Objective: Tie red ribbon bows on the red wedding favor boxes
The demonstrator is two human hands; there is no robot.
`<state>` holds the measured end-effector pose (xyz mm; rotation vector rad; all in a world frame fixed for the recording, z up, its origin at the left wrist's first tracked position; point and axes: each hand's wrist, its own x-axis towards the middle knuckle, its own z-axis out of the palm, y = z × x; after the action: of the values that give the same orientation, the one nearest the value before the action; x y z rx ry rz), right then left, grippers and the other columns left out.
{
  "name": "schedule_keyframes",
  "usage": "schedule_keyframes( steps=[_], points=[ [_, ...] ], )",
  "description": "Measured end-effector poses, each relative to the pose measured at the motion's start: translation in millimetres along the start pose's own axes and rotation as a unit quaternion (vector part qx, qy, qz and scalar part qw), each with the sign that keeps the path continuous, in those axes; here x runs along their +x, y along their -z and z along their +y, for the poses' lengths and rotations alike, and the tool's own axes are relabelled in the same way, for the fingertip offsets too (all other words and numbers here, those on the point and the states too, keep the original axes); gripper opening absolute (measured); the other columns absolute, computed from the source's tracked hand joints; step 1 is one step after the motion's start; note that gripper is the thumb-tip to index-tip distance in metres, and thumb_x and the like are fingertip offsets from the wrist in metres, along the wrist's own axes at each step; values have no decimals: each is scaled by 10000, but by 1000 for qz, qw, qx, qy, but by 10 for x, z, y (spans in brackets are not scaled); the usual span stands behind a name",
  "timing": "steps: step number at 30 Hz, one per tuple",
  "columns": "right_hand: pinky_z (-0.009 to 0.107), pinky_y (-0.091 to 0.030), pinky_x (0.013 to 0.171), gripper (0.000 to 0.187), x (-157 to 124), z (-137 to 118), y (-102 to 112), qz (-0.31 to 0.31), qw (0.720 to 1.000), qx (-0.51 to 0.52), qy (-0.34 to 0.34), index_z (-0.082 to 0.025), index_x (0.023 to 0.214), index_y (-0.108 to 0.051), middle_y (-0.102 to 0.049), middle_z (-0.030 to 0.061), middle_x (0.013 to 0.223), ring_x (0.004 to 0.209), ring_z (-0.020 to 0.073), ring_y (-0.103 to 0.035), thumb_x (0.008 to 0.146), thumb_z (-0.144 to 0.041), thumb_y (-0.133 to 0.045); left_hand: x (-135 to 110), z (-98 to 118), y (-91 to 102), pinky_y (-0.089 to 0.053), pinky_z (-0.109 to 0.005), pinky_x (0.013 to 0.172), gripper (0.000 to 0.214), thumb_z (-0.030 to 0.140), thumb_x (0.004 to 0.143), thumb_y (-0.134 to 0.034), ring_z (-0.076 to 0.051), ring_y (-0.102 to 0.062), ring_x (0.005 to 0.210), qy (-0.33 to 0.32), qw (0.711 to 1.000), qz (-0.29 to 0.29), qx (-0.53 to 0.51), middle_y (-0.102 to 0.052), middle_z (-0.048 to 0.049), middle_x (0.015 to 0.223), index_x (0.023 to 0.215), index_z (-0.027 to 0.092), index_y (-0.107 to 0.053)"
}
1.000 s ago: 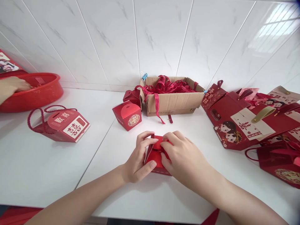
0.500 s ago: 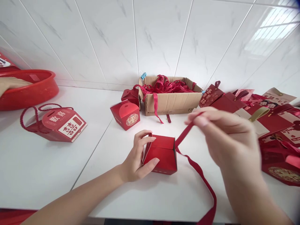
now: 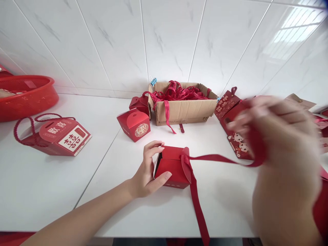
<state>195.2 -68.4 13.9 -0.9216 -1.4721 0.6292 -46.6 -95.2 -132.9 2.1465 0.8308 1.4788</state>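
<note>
A small red gift box (image 3: 172, 168) stands on the white tabletop in front of me. My left hand (image 3: 147, 172) grips it from the left, fingers on the far side and thumb along the near edge. At the box's right end, a rounded flap leans inward with a dark red ribbon (image 3: 215, 157) at it. One ribbon tail hangs down over the table's front edge. The other runs right to my right hand (image 3: 284, 147), which is raised and smeared by motion, closed on the ribbon. Its fingertips are blurred.
A cardboard box (image 3: 187, 111) of red ribbons stands by the tiled wall, with a closed red gift box (image 3: 134, 124) beside it. Left are a rope-handled gift box (image 3: 57, 138) and a red plastic basket (image 3: 43, 99). Several red bags (image 3: 228, 102) lie at right.
My right hand has moved right, drawing the ribbon out sideways. The box's right flap now leans inward. My left hand keeps its hold. Another person's hand in the basket has mostly left view.
</note>
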Motion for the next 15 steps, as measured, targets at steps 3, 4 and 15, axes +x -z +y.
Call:
schedule_keyframes(
  steps=[3,4,15],
  points=[
    [235,-501,581,69,-100,125,-373,-222,974,34,-30,-212,883,-677,-702,-4,735,665,126,-661,816,-228,-668,-7,-10,-5,-333,-573,1058,656,163,802,-589,-300,-261,1329,-3,1000,7,-18,-298,-139,1340,1360,277,-265],
    [245,-512,624,103,-135,176,-474,-262,964,18,-27,-210,924,-670,-709,-2,754,706,134,-670,827,-238,-654,-9,-11,-7,-329,-567,1061,670,157,797,-596,-299,-251,1335,-2,1000,10,-24,-289,-135,1345,1362,283,-258],
    [305,-440,831,153,-314,386,-809,-361,927,-99,39,-226,776,-669,-720,-56,775,707,106,-616,834,-114,-583,-1,-5,-13,-311,-499,1099,686,138,796,-594,-255,-226,1338,-6,999,7,-37,-271,-120,1341,1363,279,-236]
  ],
)
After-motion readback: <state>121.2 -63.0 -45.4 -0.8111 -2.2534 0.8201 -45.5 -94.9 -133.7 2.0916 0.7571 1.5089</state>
